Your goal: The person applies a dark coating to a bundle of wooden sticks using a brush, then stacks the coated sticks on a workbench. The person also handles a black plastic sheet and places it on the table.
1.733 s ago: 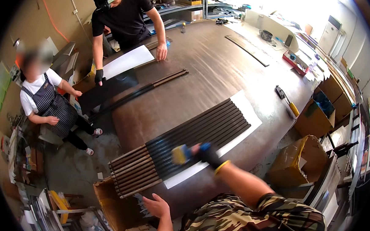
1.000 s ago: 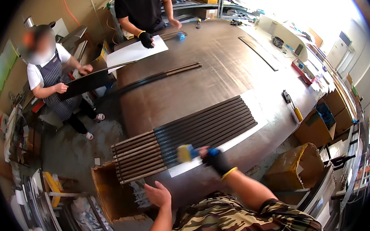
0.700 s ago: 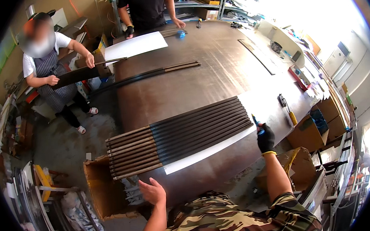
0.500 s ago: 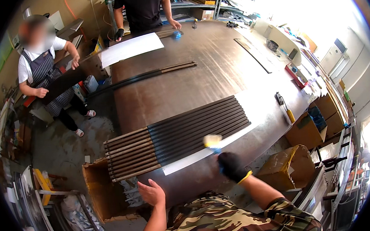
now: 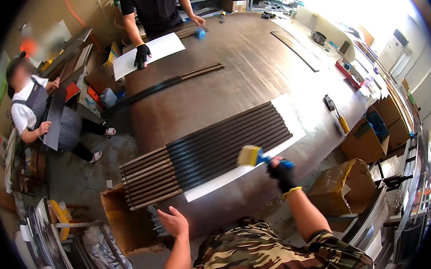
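1. Brown table (image 5: 188, 99), one, is partly bleached by glare; two co-workers (image 5: 66, 116) are seen, one head cut off.
2. One brush (image 5: 249, 156) is gripped by curled fingers of the right hand (image 5: 281, 175) over roughly ten dark rods (image 5: 220, 136); contact cannot be told.
3. Left hand (image 5: 174, 222) is held empty, fingers loosely spread.

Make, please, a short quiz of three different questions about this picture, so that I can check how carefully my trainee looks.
1. Open question: What does the camera wearer's right hand hold?
2. True or false: The wearer's left hand is bare.
3. Fill in the missing word: Along the near side of the row of rods shows a strip of white ____.

Key:
1. A brush with a blue handle.
2. True; only the right hand wears a black glove.
3. Sheet.
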Motion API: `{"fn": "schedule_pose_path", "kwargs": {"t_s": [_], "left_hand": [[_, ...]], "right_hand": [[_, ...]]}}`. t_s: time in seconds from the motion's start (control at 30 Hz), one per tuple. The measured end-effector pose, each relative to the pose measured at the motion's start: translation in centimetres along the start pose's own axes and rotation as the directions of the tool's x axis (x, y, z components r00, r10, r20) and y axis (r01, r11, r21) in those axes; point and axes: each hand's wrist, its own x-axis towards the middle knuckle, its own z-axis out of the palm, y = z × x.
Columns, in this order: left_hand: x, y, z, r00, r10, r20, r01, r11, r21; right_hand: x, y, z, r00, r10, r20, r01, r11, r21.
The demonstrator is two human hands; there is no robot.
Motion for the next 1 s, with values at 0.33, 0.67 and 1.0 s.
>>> {"fn": "schedule_pose_path", "kwargs": {"t_s": [0.33, 0.67, 1.0], "left_hand": [[0.2, 1.2, -0.7, 0.996, -0.061, 0.068, 0.058, 0.997, 0.047], [0.9, 0.2, 0.5, 0.999, -0.020, 0.049, 0.017, 0.998, 0.057], [0.6, 0.1, 0.0, 0.999, -0.030, 0.029, 0.030, 1.000, 0.009]], "right_hand": [[0.3, -3.2, -9.4, 0.833, -0.528, 0.164, 0.482, 0.549, -0.683], [1.6, -2.2, -8.1, 0.942, -0.335, 0.029, 0.330, 0.902, -0.280], [-3.0, -4.2, -1.5, 0.755, -0.639, 0.145, 0.546, 0.491, -0.678]]}}
